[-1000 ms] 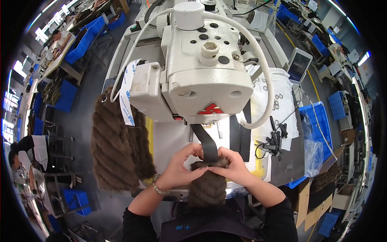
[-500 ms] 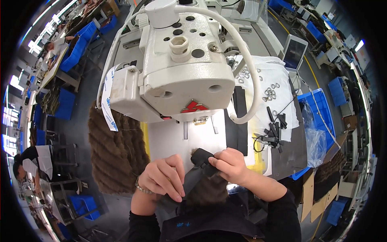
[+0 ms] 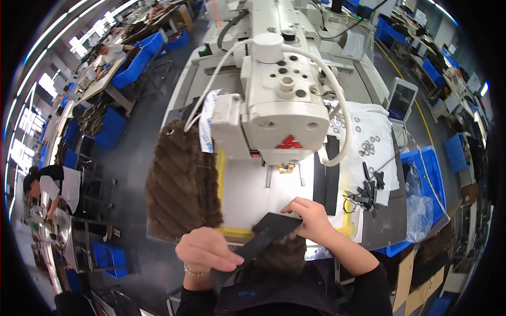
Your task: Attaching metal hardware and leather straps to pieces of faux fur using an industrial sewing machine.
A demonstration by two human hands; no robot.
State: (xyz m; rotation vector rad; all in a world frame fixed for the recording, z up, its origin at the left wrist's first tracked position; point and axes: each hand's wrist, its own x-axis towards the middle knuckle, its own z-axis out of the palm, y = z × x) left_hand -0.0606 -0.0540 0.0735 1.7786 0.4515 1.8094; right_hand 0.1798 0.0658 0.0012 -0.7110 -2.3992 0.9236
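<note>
Along the near edge of the worktop (image 3: 245, 192), my left hand (image 3: 205, 250) pinches the black strap (image 3: 257, 244), apparently holding it straight; my right hand (image 3: 314, 222) clasps the brown fur piece (image 3: 281, 256), seemingly steadying its dark end.

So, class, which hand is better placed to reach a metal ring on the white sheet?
Probably the right hand: it is nearer the metal rings on the white sheet, whereas the left hand lies farther away, pinching the black strap.
</note>
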